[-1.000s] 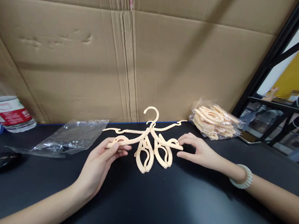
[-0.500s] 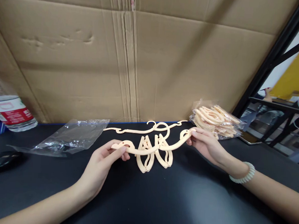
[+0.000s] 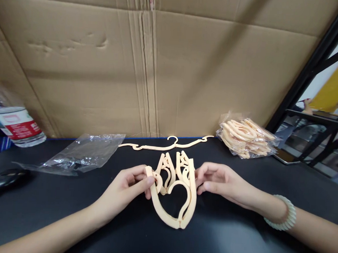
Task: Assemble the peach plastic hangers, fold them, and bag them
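Folding hanger (image 3: 164, 211) held low over bench (image 3: 66, 215), arms folded together, hinge end toward the person; left hand (image 3: 128, 187) pinches left arm tip, right hand (image 3: 220, 181) grips right arm, both equally near.

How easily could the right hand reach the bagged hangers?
Probably easily: the bagged hangers lie just beyond the right hand, with bare table between. It would first release the folded hanger it grips.

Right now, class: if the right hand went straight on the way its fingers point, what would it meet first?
The folded hanger: the right hand points toward the left hand, and its fingertips seem to touch the hanger's nearest arm, so that comes first.
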A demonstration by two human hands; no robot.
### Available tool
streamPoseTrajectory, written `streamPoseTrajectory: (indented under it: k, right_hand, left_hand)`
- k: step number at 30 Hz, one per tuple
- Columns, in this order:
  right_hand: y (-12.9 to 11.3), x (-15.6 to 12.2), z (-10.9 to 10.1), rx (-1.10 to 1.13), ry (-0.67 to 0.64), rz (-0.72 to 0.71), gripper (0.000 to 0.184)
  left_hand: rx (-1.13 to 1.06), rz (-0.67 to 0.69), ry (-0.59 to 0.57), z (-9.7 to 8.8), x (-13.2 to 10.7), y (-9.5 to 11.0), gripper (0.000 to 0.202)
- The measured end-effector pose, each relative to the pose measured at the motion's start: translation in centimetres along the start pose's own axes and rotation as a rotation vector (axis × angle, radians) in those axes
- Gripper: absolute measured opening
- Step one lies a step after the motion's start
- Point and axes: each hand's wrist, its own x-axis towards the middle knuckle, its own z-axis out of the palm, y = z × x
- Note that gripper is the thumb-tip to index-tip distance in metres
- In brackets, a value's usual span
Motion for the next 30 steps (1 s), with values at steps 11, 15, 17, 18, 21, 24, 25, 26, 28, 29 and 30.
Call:
streamPoseTrajectory:
  k: [11, 15, 17, 18, 21, 24, 25, 26, 28, 29, 30]
  right_hand:
    - [-1.1, -1.3, 1.5, -0.137, -0.322, 0.037, 0.048]
    - [-0.8, -1.2, 1.5, -0.129, -0.298, 0.023, 0.050]
    - [-0.7, -1.1, 1.3, -0.132, -0.266, 0.006, 0.050]
    - [-0.7, -1.0, 1.2, -0.136, -0.250, -0.007, 0.050]
    - [-0.6, -0.9, 0.9, -0.150, -0.210, -0.041, 0.050]
    - [-0.6, -0.9, 0.8, -0.149, -0.183, -0.047, 0.052]
    - [-0.5, -0.9, 0.8, -0.144, -0.177, -0.043, 0.052]
    - [-0.5, -0.9, 0.7, -0.142, -0.174, -0.041, 0.053]
    - [-0.5, -0.9, 0.7, -0.144, -0.171, -0.034, 0.054]
    - [-0.4, -0.9, 0.7, -0.149, -0.169, -0.033, 0.055]
    - [-0.4, -0.8, 0.7, -0.152, -0.166, -0.032, 0.055]
  left_hand:
    - [-0.006, 0.007, 0.028, 0.4, 0.1, -0.2, 0.020]
    - [-0.076, 0.015, 0.059, 0.3, 0.1, -0.1, 0.020]
    - [-0.099, 0.035, 0.046, 0.2, 0.1, -0.3, 0.031]
    - [-0.100, 0.046, 0.033, 0.2, 0.1, -0.4, 0.035]
    - [-0.087, 0.114, -0.027, -0.1, 0.0, -1.1, 0.048]
    - [-0.064, 0.181, -0.092, -0.3, 0.0, -1.8, 0.057]
    - [-0.047, 0.192, -0.109, -0.4, -0.1, -2.0, 0.059]
    - [-0.028, 0.197, -0.126, -0.4, -0.1, -2.0, 0.060]
    - [-0.001, 0.196, -0.163, -0.4, -0.1, -2.0, 0.064]
    - [0.004, 0.194, -0.184, -0.4, -0.2, -2.0, 0.065]
    - [0.005, 0.193, -0.204, -0.4, -0.2, -1.9, 0.066]
